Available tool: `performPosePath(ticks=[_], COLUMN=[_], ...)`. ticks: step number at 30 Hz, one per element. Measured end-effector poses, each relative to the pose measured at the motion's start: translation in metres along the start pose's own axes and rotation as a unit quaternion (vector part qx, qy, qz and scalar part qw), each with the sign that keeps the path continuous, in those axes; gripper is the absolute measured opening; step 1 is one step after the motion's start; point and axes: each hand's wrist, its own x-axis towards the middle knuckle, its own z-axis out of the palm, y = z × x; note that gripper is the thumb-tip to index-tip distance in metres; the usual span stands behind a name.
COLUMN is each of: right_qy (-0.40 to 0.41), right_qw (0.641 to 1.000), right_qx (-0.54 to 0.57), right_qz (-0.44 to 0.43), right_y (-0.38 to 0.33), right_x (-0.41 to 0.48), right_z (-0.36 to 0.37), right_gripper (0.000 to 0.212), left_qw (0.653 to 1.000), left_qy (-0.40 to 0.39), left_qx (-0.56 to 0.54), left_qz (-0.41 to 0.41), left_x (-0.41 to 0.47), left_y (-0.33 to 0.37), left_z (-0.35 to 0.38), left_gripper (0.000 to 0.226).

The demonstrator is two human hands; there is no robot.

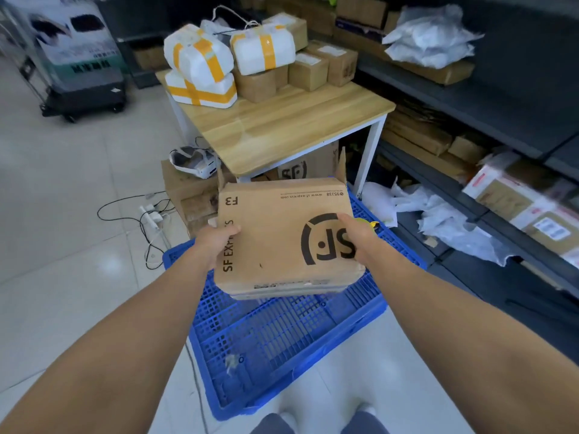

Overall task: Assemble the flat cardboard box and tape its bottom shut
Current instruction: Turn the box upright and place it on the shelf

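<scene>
A brown cardboard box (282, 236) printed with a black SF logo and "SF EXPRESS" is held in the air above a blue plastic pallet (282, 343). The box looks squared up, with flaps standing at its far corners. My left hand (216, 239) grips its left edge, thumb on top. Over on the right side, my right hand (355, 236) holds on across the logo. A yellow object (372, 224), perhaps a tape tool, peeks out just behind my right hand; most of it is hidden.
A wooden table (282, 130) stands beyond the box, loaded at its back with white foam parcels (200, 67) and small cartons (322, 65). Dark shelving (470, 98) with boxes and plastic bags runs along the right. Cables and a power strip (150, 216) lie on the floor at left.
</scene>
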Motion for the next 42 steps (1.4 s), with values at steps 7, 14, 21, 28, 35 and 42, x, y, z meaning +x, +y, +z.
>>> performPosePath(ticks=[7,14,21,28,35,42], right_qy=[0.156,0.326,0.45,0.534,0.57,0.586], right_qw=[0.974,0.902,0.82,0.747,0.702,0.683], right_qx=[0.103,0.175,0.241,0.292,0.334,0.351], right_qz=[-0.126,-0.223,-0.259,-0.267,-0.265,-0.259], right_y=[-0.081,-0.126,-0.106,-0.068,-0.06,-0.073], right_x=[-0.05,-0.122,-0.181,-0.215,-0.208,-0.169], right_z=[-0.084,-0.235,-0.391,-0.514,-0.601,-0.675], right_gripper=[0.054,0.048,0.042,0.038,0.043,0.04], left_qw=[0.985,0.94,0.891,0.852,0.816,0.796], left_qy=[-0.049,-0.156,-0.274,-0.367,-0.448,-0.484], left_qx=[-0.009,-0.034,-0.016,0.005,0.03,0.043], left_qz=[0.165,0.3,0.363,0.374,0.363,0.361], left_x=[-0.036,-0.114,-0.211,-0.284,-0.304,-0.3], left_y=[0.122,0.202,0.21,0.183,0.179,0.195], left_z=[0.097,0.26,0.421,0.548,0.658,0.761], left_gripper=[0.064,0.059,0.046,0.045,0.044,0.045])
